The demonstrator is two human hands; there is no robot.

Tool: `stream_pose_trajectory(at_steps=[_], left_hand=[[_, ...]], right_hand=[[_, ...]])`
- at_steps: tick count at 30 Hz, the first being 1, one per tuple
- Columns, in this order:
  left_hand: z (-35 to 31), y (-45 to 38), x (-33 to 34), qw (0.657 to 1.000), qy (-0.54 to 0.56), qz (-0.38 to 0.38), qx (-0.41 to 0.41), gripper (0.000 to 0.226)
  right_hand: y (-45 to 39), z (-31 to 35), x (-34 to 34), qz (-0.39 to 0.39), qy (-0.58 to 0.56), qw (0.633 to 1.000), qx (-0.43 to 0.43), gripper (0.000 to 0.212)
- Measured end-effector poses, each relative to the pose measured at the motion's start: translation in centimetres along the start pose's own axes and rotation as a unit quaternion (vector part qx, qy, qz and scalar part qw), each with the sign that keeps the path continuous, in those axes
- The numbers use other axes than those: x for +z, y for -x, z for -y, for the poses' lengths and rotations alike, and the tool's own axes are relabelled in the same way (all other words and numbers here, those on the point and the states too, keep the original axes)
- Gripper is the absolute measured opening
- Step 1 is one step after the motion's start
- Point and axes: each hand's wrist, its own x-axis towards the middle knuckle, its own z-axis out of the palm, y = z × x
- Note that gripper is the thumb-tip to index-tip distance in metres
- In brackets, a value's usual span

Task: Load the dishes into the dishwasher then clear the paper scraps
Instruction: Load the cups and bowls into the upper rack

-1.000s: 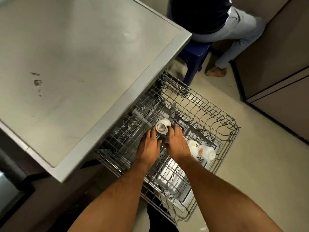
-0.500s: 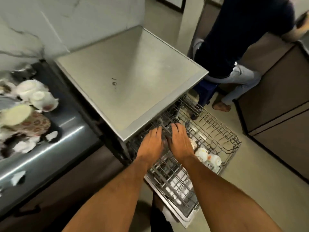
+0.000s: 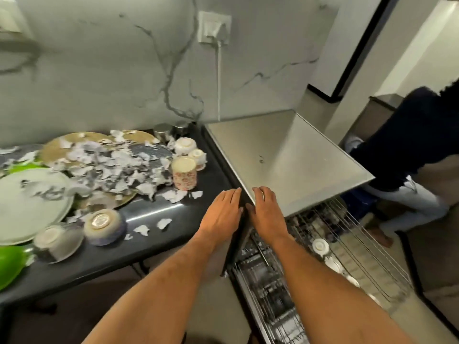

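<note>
Both hands hover mid-frame, left hand [image 3: 221, 212] and right hand [image 3: 267, 212] empty, fingers straight and together; the floral cup [image 3: 184, 173] stands upside down at centre-left among paper scraps [image 3: 111, 167] (glazed, likely slippery and breakable); grip its sides; dishwasher rack [image 3: 347, 264] lower right.

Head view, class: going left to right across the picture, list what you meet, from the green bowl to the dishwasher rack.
Green bowl → pale plate → floral cup → left hand → right hand → dishwasher rack.
</note>
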Motion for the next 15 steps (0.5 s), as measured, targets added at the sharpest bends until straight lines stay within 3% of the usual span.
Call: stream_pose_trajectory(at_steps=[9, 15], left_hand=[[11.4, 6.9, -7.7, 0.99, -0.064, -0.017, -0.123, 0.058], [17.1, 13.4, -11.3, 0.974, -0.115, -0.032, -0.191, 0.064]], right_hand=[[-3.8, 14.4, 4.0, 0.023, -0.023, 0.992, -0.122, 0.052], [-4.0, 23.4, 7.0, 0.087, -0.059, 0.97, -0.218, 0.059]])
